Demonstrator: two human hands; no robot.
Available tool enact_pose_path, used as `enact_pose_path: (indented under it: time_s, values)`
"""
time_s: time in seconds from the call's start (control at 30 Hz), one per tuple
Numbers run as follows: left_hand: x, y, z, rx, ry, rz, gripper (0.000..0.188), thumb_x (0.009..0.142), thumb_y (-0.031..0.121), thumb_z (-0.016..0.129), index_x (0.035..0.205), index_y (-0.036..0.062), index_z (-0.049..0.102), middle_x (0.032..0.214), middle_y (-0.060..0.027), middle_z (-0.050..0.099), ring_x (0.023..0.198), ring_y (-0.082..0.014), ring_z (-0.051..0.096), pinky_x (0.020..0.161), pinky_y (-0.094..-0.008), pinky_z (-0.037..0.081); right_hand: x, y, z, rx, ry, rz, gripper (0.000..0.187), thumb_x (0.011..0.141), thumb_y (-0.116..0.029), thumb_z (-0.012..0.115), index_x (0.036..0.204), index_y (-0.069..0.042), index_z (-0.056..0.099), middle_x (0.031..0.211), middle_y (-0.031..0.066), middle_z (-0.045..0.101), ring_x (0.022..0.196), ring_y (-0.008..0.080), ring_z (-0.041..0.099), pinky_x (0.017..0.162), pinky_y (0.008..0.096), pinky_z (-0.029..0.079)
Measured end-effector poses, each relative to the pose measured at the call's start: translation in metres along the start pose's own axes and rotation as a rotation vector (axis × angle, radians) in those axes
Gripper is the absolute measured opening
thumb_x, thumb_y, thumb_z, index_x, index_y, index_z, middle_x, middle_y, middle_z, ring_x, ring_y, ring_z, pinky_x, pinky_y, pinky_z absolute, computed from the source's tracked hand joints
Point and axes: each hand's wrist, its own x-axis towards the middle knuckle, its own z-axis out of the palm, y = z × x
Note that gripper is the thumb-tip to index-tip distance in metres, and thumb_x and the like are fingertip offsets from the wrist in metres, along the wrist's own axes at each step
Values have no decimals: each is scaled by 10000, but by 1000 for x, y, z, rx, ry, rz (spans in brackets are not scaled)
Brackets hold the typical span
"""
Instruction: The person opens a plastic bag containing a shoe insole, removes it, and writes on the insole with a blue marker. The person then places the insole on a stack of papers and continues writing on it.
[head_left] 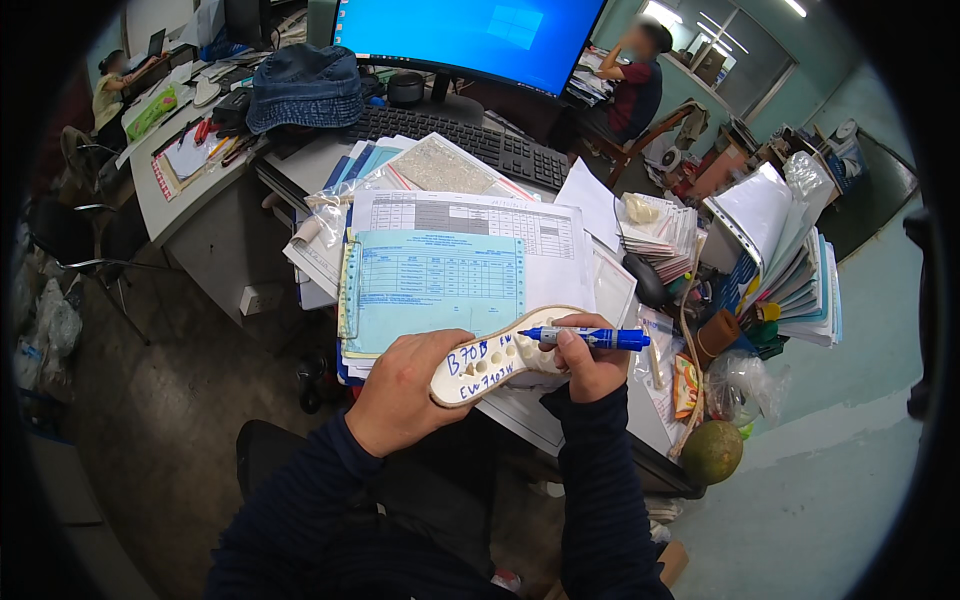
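A cream shoe sole point(482, 379) with round hollows and blue handwriting on its upper face is tilted toward me over the desk's front edge. My left hand point(408, 385) grips its wide end from the left. In my right hand point(592, 364) is a blue marker point(605, 339), its tip at the sole's face near the written marks; the fingers also rest by the sole's narrow end. Just behind the sole lies a light blue printed form point(430, 275) on a stack of papers, held by a clip at its left edge.
Behind the papers stand a black keyboard point(470, 140) and a lit monitor point(470, 40). A denim hat point(305, 88) sits to the left. To the right are a black mouse point(646, 281), folders point(790, 285) and a round green fruit point(711, 452) near the edge. Two people sit farther off.
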Motion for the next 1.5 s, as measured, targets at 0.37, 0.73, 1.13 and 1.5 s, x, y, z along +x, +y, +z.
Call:
enact_pose_path:
  time_s: [0.37, 0.73, 1.13, 1.5]
  values:
    - [-1, -1, 1, 1, -2, -1, 580, 656, 136, 829, 1182, 39, 604, 1099, -127, 666, 980, -321, 637, 864, -379, 506, 0, -1, -1, -7, -1, 19, 281, 838, -198, 701, 961, 49, 651, 735, 138, 682, 569, 102, 570, 532, 217, 443]
    - [0, -1, 1, 1, 8, 0, 577, 656, 140, 833, 1176, 36, 605, 1099, -130, 669, 984, -323, 639, 872, -381, 504, 0, 0, 0, -1, 5, 17, 280, 840, -203, 692, 965, 45, 653, 732, 137, 682, 570, 100, 569, 529, 215, 439]
    - [1, 1, 0, -2, -4, -5, 579, 657, 142, 833, 1177, 34, 601, 1091, -132, 670, 976, -324, 641, 866, -381, 505, 0, 2, -1, 16, 3, 2, 267, 845, -193, 695, 964, 42, 652, 729, 129, 679, 564, 93, 558, 526, 215, 433]
    - [1, -1, 1, -3, -3, 4, 576, 654, 135, 829, 1173, 33, 601, 1089, -132, 669, 970, -324, 642, 860, -382, 504, 0, 2, -4, 14, -23, 43, 213, 855, -128, 677, 975, 44, 643, 803, 132, 687, 697, 149, 637, 653, 262, 507]
